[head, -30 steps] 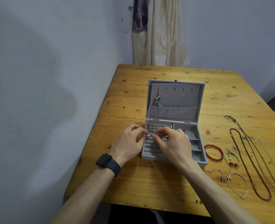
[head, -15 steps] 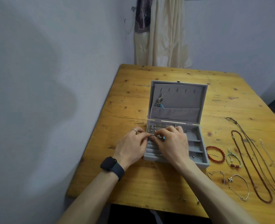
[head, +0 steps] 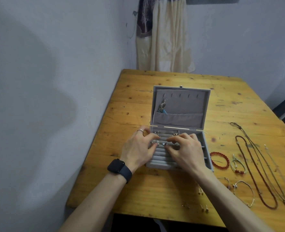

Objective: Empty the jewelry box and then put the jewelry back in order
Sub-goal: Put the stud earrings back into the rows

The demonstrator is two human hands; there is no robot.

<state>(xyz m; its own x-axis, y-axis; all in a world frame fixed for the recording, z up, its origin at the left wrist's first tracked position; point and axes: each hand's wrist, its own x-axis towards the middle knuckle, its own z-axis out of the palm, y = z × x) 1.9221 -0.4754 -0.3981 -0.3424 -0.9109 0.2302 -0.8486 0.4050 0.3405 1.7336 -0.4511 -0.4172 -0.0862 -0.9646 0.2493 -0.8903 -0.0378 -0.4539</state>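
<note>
The grey jewelry box (head: 188,104) stands open in the middle of the wooden table (head: 138,91), with its lid upright. Small rings (head: 163,144) sit in a row in its left ring rolls. The left hand (head: 138,149), palm down, pinches one ring between its curled thumb and fingers. The right hand (head: 188,151) lies palm down just beside it, fingertips curled onto the same row; whether it grips something, I cannot tell. A red bracelet (head: 219,153) and necklaces (head: 237,139) lie to the right of the box.

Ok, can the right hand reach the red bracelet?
Probably yes: the bracelet lies uncovered on the table just right of the box, beside the right hand; only the low box wall stands between.
</note>
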